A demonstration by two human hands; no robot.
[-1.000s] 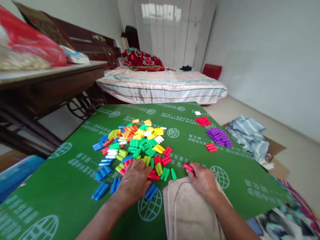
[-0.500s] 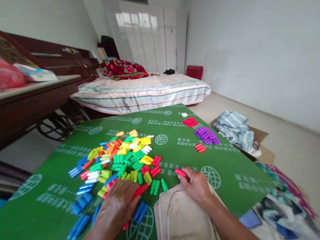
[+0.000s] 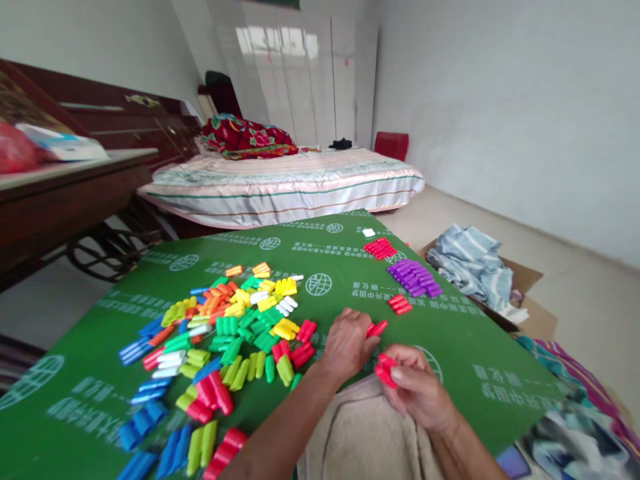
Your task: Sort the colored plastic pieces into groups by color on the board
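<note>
My left hand (image 3: 346,343) is closed over the green board, its thumb and fingers around red plastic tubes (image 3: 377,329) that look like pen caps. Just right of it, my right hand (image 3: 419,383) pinches a few more red tubes (image 3: 385,371) between thumb and fingers. To the left lies a scattered heap of similar tubes, among them green ones (image 3: 227,325), yellow ones (image 3: 285,329) and blue ones (image 3: 143,425). Beyond my hands, a short row of red tubes (image 3: 400,304), a purple group (image 3: 415,277) and another red group (image 3: 380,249) lie side by side.
A beige cloth (image 3: 360,433) lies below my hands at the near edge of the green board (image 3: 240,247). Right of the board are a cardboard box (image 3: 537,313) with pale blue fabric (image 3: 465,267) and patterned cloths (image 3: 575,427). A bed (image 3: 290,183) stands behind.
My left hand has moved from the heap to the right, beside my right hand, with red tubes in it. My right hand has shifted slightly right and down and now pinches several red tubes.
</note>
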